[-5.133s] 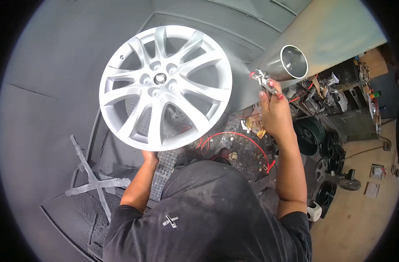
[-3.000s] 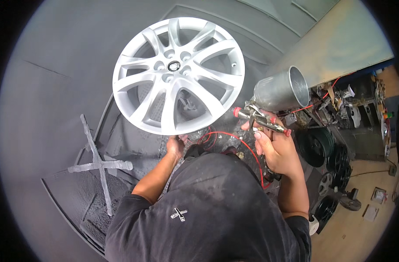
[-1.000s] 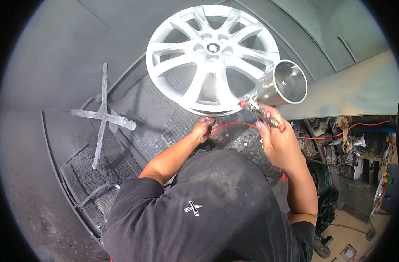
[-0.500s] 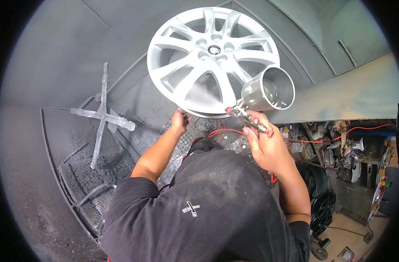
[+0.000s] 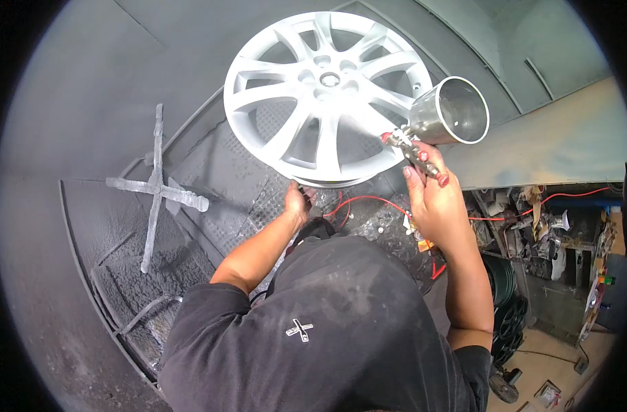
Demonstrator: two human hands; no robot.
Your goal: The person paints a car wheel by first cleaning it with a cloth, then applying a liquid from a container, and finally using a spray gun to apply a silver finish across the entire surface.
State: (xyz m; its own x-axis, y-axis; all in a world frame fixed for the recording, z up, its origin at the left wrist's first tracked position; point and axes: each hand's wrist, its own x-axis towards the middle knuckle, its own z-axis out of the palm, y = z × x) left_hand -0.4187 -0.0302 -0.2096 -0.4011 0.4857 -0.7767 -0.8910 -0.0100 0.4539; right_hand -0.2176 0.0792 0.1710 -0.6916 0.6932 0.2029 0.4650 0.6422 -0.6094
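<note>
A silver-white alloy wheel (image 5: 306,96) with several spokes lies face up in front of me, tilted slightly. My right hand (image 5: 433,189) is closed around a metal spray gun (image 5: 416,154) with red knobs and a large open metal cup (image 5: 430,113) on it. The nozzle points left at the wheel's right lower spokes, close to the surface, and a pale haze shows in front of it. Below the near rim, my left hand (image 5: 299,200) is curled against the wheel's underside edge. The rim hides part of its fingers.
A cross-shaped stand (image 5: 157,185) crusted with grey overspray rises at the left. From below the wheel a red hose (image 5: 382,199) runs to the right. Shelves with cluttered parts (image 5: 547,233) and dark wheels (image 5: 509,323) stand at the right, beside a beige panel (image 5: 547,147).
The wheel has turned, so its spokes lie at other angles. My right hand has moved the spray gun up and right. My left hand has slid right along the rim.
</note>
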